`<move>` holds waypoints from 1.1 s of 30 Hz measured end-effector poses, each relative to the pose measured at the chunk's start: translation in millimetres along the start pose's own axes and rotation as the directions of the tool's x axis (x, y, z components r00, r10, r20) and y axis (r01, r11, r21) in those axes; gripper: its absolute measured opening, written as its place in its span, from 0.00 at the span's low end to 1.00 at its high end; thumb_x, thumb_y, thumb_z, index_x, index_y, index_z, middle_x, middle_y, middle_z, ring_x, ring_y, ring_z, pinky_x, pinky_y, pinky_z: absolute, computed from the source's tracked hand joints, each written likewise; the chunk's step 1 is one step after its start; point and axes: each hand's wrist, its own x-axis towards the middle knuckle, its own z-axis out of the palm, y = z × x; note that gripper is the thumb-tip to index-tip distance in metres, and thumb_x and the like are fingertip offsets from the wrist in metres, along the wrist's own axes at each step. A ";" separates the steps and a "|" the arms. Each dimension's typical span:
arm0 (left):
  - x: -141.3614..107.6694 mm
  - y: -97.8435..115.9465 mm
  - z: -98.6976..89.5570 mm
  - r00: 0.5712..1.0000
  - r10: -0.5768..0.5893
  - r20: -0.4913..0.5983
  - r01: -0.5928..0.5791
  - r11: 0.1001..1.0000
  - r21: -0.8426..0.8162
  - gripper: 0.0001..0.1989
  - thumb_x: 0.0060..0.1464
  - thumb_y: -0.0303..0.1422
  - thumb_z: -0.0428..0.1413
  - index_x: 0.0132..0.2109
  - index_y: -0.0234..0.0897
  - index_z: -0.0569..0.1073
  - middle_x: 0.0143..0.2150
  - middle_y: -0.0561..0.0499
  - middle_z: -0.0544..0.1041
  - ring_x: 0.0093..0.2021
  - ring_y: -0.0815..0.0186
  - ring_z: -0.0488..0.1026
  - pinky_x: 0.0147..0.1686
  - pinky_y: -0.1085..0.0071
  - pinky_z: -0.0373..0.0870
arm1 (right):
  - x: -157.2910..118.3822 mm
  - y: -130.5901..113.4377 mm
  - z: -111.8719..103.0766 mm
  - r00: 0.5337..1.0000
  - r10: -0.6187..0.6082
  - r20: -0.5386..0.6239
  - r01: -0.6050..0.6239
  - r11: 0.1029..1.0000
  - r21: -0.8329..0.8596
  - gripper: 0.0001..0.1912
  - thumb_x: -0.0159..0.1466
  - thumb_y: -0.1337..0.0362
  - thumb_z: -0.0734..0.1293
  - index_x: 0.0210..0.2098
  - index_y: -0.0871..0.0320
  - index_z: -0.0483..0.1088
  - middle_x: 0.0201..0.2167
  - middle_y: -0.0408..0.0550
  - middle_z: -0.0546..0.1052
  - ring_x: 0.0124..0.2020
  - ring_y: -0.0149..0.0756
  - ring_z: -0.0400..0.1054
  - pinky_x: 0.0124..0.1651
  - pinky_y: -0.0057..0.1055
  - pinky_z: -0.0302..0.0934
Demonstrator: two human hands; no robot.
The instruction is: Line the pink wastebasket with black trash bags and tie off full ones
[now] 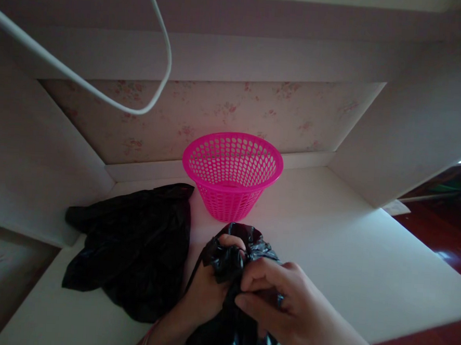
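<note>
A crumpled black plastic bag (240, 329) is between my hands near the front of the white table. My left hand (209, 291) is closed around its gathered upper part, with black plastic draped over the fingers. From the right, my right hand (281, 300) pinches the same bag between thumb and forefinger. Behind them stands an upright pink basket (231, 201) with a lattice wall; nothing shows inside it. A second black plastic bag (135, 250) lies spread out to the left of my hands.
The white table (328, 241) meets a floral-papered wall (226, 110) at the back, between pale side panels. A white cable (113, 103) hangs in a loop at the upper left. Dark red floor shows at the right.
</note>
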 end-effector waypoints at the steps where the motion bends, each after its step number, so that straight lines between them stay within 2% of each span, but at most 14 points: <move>1: 0.2 0.4 -1.7 1.000 -0.013 -0.017 0.013 0.999 0.032 0.09 0.63 0.42 0.59 0.40 0.42 0.74 0.36 0.54 0.78 0.38 0.63 0.76 0.44 0.68 0.76 | -0.8 1.1 -1.0 0.999 -0.022 -0.034 0.020 0.998 -0.061 0.09 0.70 0.59 0.68 0.34 0.55 0.70 0.24 0.38 0.71 0.21 0.24 0.62 0.22 0.21 0.54; 5: 0.2 2.1 -8.2 0.999 0.025 -0.024 -0.022 0.993 0.119 0.07 0.65 0.38 0.57 0.40 0.42 0.76 0.38 0.54 0.79 0.43 0.63 0.77 0.49 0.68 0.73 | -3.1 4.1 -2.5 0.990 -0.084 -0.116 0.058 0.977 -0.206 0.07 0.70 0.60 0.68 0.35 0.54 0.71 0.25 0.38 0.75 0.23 0.25 0.61 0.23 0.22 0.54; 7: -0.3 3.9 -9.8 0.991 0.120 0.066 -0.128 0.983 0.133 0.03 0.64 0.31 0.57 0.41 0.43 0.76 0.38 0.54 0.79 0.43 0.64 0.77 0.48 0.69 0.73 | -1.6 6.5 0.0 0.980 -0.099 -0.170 0.054 0.966 -0.254 0.05 0.69 0.62 0.67 0.37 0.54 0.67 0.25 0.37 0.77 0.21 0.25 0.63 0.22 0.21 0.55; 10: -2.1 9.4 -10.2 0.945 0.263 0.193 -0.298 0.937 0.181 0.11 0.61 0.23 0.54 0.43 0.44 0.76 0.40 0.54 0.76 0.42 0.67 0.76 0.46 0.71 0.74 | 3.6 12.2 2.8 0.934 -0.235 -0.268 0.103 0.898 -0.428 0.05 0.67 0.67 0.64 0.42 0.53 0.64 0.22 0.34 0.75 0.17 0.25 0.61 0.19 0.21 0.53; 13: -4.3 17.5 -10.8 0.884 0.356 0.303 -0.450 0.822 0.349 0.17 0.58 0.22 0.55 0.50 0.45 0.77 0.46 0.50 0.76 0.45 0.63 0.78 0.45 0.68 0.76 | 9.5 16.2 -2.6 0.831 -0.499 -0.245 0.202 0.681 -0.704 0.12 0.66 0.71 0.62 0.48 0.55 0.66 0.23 0.37 0.74 0.20 0.29 0.66 0.23 0.25 0.60; 15: -5.7 22.8 -12.2 0.847 0.381 0.371 -0.526 0.701 0.481 0.18 0.57 0.24 0.56 0.52 0.44 0.77 0.48 0.47 0.76 0.46 0.60 0.78 0.44 0.66 0.78 | 13.2 16.7 -10.2 0.747 -0.646 -0.160 0.254 0.500 -0.828 0.13 0.66 0.73 0.62 0.49 0.57 0.69 0.32 0.47 0.78 0.30 0.36 0.73 0.32 0.31 0.69; 17: -7.4 26.6 -13.7 0.817 0.413 0.403 -0.576 0.581 0.574 0.15 0.59 0.26 0.58 0.52 0.42 0.77 0.49 0.45 0.76 0.46 0.59 0.79 0.43 0.66 0.79 | 17.1 16.9 -17.9 0.669 -0.742 -0.037 0.339 0.349 -0.874 0.13 0.64 0.75 0.61 0.45 0.58 0.70 0.42 0.55 0.79 0.44 0.44 0.75 0.46 0.41 0.73; 19: -10.3 28.4 -14.8 0.781 0.469 0.413 -0.619 0.490 0.614 0.11 0.62 0.29 0.57 0.51 0.43 0.78 0.50 0.45 0.75 0.46 0.60 0.80 0.43 0.67 0.80 | 20.9 18.8 -22.7 0.623 -0.779 0.062 0.437 0.282 -0.854 0.11 0.64 0.76 0.59 0.41 0.58 0.69 0.46 0.57 0.79 0.50 0.45 0.75 0.52 0.44 0.72; 20: -12.2 28.6 -15.0 0.762 0.501 0.409 -0.634 0.453 0.626 0.11 0.64 0.29 0.56 0.51 0.44 0.78 0.50 0.45 0.75 0.47 0.61 0.80 0.44 0.68 0.80 | 22.5 20.7 -23.4 0.617 -0.783 0.084 0.472 0.283 -0.835 0.10 0.66 0.75 0.59 0.39 0.58 0.69 0.44 0.56 0.79 0.47 0.43 0.75 0.50 0.41 0.73; 22: -16.2 27.5 -14.6 0.723 0.561 0.403 -0.664 0.402 0.631 0.13 0.67 0.30 0.52 0.53 0.44 0.78 0.49 0.46 0.76 0.48 0.62 0.81 0.46 0.68 0.80 | 25.4 26.3 -21.0 0.629 -0.776 0.041 0.469 0.337 -0.816 0.09 0.70 0.73 0.59 0.36 0.56 0.66 0.38 0.51 0.79 0.36 0.36 0.75 0.38 0.31 0.71; 24: -19.5 25.4 -13.6 0.686 0.598 0.414 -0.695 0.371 0.616 0.14 0.69 0.29 0.50 0.55 0.43 0.77 0.48 0.47 0.79 0.46 0.64 0.82 0.46 0.72 0.79 | 27.6 32.6 -15.3 0.634 -0.764 -0.120 0.377 0.441 -0.814 0.09 0.72 0.71 0.61 0.35 0.54 0.65 0.32 0.47 0.77 0.28 0.31 0.72 0.27 0.26 0.63; 27: -20.6 22.4 -12.0 0.662 0.611 0.434 -0.719 0.354 0.598 0.11 0.70 0.30 0.53 0.55 0.41 0.77 0.46 0.48 0.82 0.44 0.66 0.83 0.48 0.75 0.78 | 29.8 38.1 -7.1 0.650 -0.678 -0.343 0.224 0.603 -0.766 0.03 0.72 0.68 0.65 0.44 0.54 0.67 0.31 0.44 0.79 0.23 0.29 0.71 0.25 0.26 0.59; 30: -17.7 22.0 -11.8 0.649 0.631 0.424 -0.722 0.335 0.606 0.10 0.70 0.30 0.53 0.53 0.39 0.78 0.44 0.49 0.84 0.45 0.66 0.83 0.51 0.73 0.77 | 29.1 36.4 -6.4 0.763 -0.545 -0.348 0.189 0.702 -0.686 0.12 0.71 0.64 0.67 0.53 0.55 0.68 0.25 0.40 0.79 0.19 0.29 0.70 0.24 0.25 0.59; 33: -14.0 23.8 -13.7 0.618 0.662 0.424 -0.738 0.303 0.603 0.11 0.71 0.29 0.52 0.48 0.38 0.80 0.43 0.49 0.85 0.44 0.66 0.83 0.50 0.74 0.77 | 23.9 29.4 -15.2 0.852 -0.455 -0.259 0.269 0.805 -0.529 0.10 0.66 0.70 0.66 0.46 0.55 0.76 0.26 0.41 0.80 0.23 0.29 0.73 0.27 0.24 0.63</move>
